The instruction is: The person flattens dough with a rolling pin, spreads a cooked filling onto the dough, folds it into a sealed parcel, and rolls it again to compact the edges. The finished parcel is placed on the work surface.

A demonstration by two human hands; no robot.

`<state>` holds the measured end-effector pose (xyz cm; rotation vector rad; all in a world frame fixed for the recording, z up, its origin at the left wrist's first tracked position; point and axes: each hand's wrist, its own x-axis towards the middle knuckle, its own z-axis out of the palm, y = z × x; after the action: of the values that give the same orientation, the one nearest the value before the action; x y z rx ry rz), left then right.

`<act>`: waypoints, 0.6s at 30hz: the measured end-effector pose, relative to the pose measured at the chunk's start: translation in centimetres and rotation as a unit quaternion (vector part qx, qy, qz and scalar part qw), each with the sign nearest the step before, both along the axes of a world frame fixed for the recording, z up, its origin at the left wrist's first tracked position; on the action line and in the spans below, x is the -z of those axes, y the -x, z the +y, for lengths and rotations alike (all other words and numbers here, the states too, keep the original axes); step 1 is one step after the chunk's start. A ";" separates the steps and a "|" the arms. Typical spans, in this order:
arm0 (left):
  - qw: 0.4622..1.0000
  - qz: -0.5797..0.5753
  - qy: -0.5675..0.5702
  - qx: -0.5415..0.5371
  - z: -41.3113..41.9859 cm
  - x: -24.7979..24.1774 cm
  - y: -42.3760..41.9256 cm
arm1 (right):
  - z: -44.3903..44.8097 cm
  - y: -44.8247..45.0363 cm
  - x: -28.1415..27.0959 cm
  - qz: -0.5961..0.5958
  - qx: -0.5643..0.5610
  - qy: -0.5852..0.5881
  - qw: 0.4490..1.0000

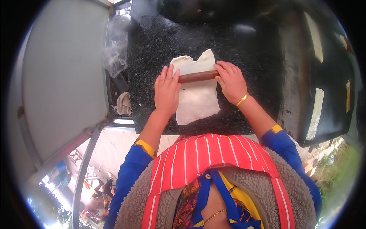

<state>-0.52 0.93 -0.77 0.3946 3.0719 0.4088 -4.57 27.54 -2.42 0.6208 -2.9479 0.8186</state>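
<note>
A flat sheet of dough (197, 100) lies on the black speckled stone worktop (151, 43), its far edge notched between two raised lobes. Across its upper part rests a brown wooden rolling pin (198, 77). My left hand (167, 88) lies over the pin's left end, palm down with fingers pointing away from me. Over the right end is my right hand (231, 81), its fingers bent and the thumb near the pin; a gold bangle is on that wrist. The hands cover both ends of the pin.
To the right stands a dark flat griddle (331, 77) with pale dough strips (315, 114) and a browned strip (348, 96) on it. Left of the worktop are a crumpled cloth (124, 103), clear plastic bags (115, 61), a metal canister (125, 21) and a grey panel (65, 71). People sit at lower left.
</note>
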 end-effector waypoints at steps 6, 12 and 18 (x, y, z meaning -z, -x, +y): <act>0.984 0.050 0.139 -0.099 1.8 3.4 9.1 | -3.5 7.0 3.4 0.033 0.136 -0.136 0.981; 0.972 0.071 0.171 -0.148 1.8 4.1 16.8 | -4.9 15.6 4.0 0.063 0.198 -0.173 0.963; 0.966 0.133 0.099 -0.197 1.5 4.1 19.6 | -5.8 18.2 2.8 -0.030 0.211 -0.096 0.972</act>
<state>-20.17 2.44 -4.83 -0.1908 3.4073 0.0496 -22.75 21.77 -5.18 -0.0411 -3.0620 0.5219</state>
